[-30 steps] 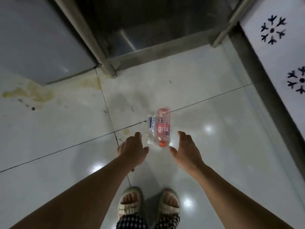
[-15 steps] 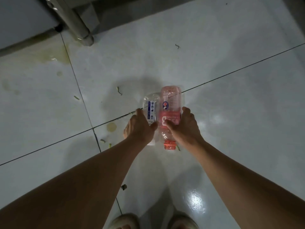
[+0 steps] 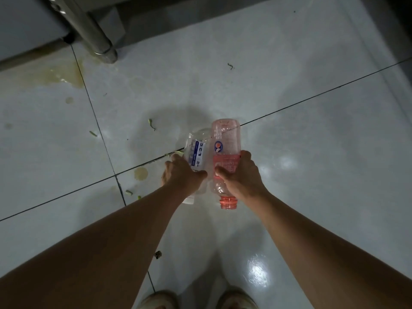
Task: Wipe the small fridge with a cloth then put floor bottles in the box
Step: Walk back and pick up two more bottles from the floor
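A: Status on the grip?

B: Both closed on bottles. My right hand (image 3: 242, 178) wraps the pink bottle (image 3: 225, 150) at the red label band, thumb on the near side, fingers over the far side. My left hand (image 3: 181, 175) grips the clear bottle (image 3: 197, 150) below its blue and white label, thumb pointing toward the pink one.

A: Where are the bottles?

B: Side by side, touching or nearly so, necks toward me, bases away. Low over the floor (image 3: 312, 152); can't tell if they rest on it or are just off it. Pink one has an open orange neck (image 3: 228, 202), no cap visible. Clear one's white cap end (image 3: 188, 200) pokes out under my left wrist.

A: Around them?

B: Pale glossy tiles with dark grout lines; one line runs right under the bottles. Small green scraps (image 3: 152, 124) lie left of the clear bottle, more near the grout crossing. A yellowish spot (image 3: 141, 173) sits just left of my left hand. Bigger yellow stain (image 3: 60, 74) at upper left, beside a metal leg (image 3: 98, 41) standing on the floor.

A: Anything else?

B: Toes of my sandals (image 3: 238, 299) at the bottom edge. A glare patch (image 3: 257, 273) on the tile by my right forearm.
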The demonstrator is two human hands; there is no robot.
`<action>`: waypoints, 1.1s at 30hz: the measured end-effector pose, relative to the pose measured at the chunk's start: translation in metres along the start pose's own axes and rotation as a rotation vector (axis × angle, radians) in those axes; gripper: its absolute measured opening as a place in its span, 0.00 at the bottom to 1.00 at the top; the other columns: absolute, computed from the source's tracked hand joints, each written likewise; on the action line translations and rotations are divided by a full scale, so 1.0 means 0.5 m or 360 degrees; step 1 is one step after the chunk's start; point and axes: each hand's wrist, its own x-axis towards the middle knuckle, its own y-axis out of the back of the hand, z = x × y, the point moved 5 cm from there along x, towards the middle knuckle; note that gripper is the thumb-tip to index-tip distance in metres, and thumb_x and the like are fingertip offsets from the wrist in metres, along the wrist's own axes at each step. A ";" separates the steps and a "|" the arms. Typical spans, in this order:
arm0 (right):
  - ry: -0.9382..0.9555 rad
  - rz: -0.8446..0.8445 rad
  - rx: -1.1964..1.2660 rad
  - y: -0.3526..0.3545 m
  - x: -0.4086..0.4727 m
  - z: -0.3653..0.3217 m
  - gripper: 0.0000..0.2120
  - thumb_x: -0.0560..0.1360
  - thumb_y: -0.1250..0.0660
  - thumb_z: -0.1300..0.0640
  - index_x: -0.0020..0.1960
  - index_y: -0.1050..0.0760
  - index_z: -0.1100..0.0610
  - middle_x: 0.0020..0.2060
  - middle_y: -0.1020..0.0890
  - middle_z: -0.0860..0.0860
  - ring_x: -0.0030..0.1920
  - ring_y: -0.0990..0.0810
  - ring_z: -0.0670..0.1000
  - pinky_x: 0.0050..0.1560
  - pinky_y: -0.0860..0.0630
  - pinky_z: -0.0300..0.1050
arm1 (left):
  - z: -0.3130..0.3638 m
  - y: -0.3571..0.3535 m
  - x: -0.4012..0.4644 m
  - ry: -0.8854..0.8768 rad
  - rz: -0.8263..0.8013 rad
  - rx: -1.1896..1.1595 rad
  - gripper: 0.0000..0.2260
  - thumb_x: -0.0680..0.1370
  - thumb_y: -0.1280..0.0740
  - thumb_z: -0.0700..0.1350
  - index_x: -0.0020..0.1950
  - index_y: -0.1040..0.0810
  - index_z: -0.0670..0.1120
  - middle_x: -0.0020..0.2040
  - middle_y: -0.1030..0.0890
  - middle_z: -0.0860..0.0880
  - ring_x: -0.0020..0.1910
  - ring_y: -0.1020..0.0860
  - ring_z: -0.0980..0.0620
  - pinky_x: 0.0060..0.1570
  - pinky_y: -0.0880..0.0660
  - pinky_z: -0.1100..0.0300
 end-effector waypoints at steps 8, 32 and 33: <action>0.0023 0.0132 -0.0115 0.187 -0.148 -0.110 0.31 0.72 0.29 0.47 0.66 0.39 0.61 0.58 0.24 0.58 0.55 0.22 0.58 0.56 0.23 0.53 | 0.079 0.189 -0.189 -0.0223 0.0055 0.0282 0.31 0.69 0.25 0.50 0.64 0.36 0.41 0.58 0.31 0.41 0.51 0.24 0.42 0.49 0.25 0.52; 0.0472 0.0635 -0.0203 1.015 -0.846 -0.736 0.27 0.71 0.28 0.53 0.65 0.36 0.56 0.54 0.24 0.54 0.47 0.24 0.52 0.43 0.30 0.40 | 0.586 0.940 -0.989 -0.0983 0.0540 0.0803 0.29 0.68 0.27 0.52 0.63 0.34 0.47 0.59 0.27 0.45 0.57 0.25 0.46 0.53 0.25 0.54; 0.0496 0.0651 -0.0199 1.036 -0.875 -0.750 0.27 0.71 0.28 0.53 0.65 0.35 0.56 0.54 0.23 0.54 0.48 0.23 0.52 0.44 0.29 0.40 | 0.601 0.959 -1.024 -0.1013 0.0573 0.0807 0.29 0.68 0.27 0.53 0.63 0.35 0.47 0.59 0.27 0.46 0.56 0.25 0.46 0.53 0.24 0.53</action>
